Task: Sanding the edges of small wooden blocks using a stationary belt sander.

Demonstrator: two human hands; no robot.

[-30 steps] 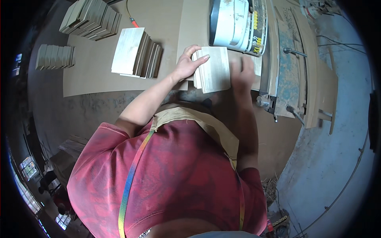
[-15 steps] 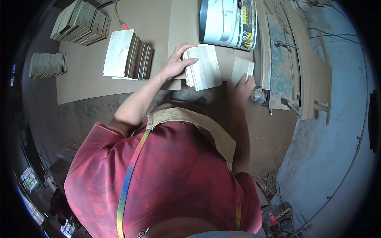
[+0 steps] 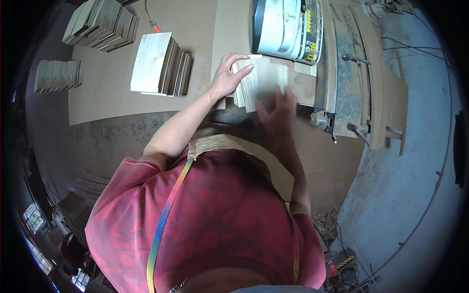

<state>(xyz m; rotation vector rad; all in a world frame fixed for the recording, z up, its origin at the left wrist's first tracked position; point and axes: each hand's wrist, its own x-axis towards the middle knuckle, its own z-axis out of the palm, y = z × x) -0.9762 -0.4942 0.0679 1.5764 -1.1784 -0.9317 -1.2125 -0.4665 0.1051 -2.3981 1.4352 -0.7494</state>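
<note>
Two bare hands work over a stack of thin wooden panels (image 3: 248, 88) at the front edge of a board-topped counter (image 3: 200, 29). The left hand (image 3: 228, 79) clasps the stack's left side, thumb over the upper face and fingers around the far corner. The right hand (image 3: 279, 108), blurred, appears to have fingers and thumb closed on a loose panel (image 3: 274, 73), itself a pale smear above the stack's right side. The stack lies directly to the right of the left hand, its long axis running roughly away from the body; the loose panel is nearer the right hand and overlaps the stack in view, though whether the two touch cannot be told.

The near end of the stack reaches past the counter's edge in view. Just beyond its far end, a white plastic container (image 3: 279, 27) limits the room. To the right, a bare strip of counter separates the right hand from a worn blue machine bed (image 3: 346, 80), with a pale flat piece (image 3: 305, 68) beside the container's base. To the left, open counter lies between the left hand and a second pile of panels (image 3: 154, 63).
</note>
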